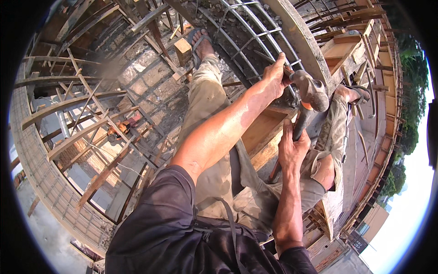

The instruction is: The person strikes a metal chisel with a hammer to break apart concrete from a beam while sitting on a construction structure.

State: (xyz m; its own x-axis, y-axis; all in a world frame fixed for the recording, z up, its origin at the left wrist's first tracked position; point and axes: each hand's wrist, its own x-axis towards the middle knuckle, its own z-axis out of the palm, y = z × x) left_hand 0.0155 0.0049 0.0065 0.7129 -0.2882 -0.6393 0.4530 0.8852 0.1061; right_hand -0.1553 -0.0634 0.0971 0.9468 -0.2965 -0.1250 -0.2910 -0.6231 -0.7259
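My right hand (293,148) is wrapped around the dark handle of a hammer (314,93). The hammer's worn grey head is up beside my left hand, and an orange band shows just below it. My left hand (275,75) is closed around a short dark tool, mostly covered by the fingers; its kind is hard to make out. The end of that tool sits right by the hammer head, and I cannot tell whether they touch. Below my left hand runs a cage of steel reinforcing bars (261,34) tied with crossbars, inside a narrow trough.
A concrete edge (305,39) borders the bars on the right. My sandalled feet stand wide apart, the left foot (203,43) near rubble, the right foot (351,93) beyond the concrete edge. Timber props and beams (86,96) cross a deep drop at left, where another person (119,131) is below.
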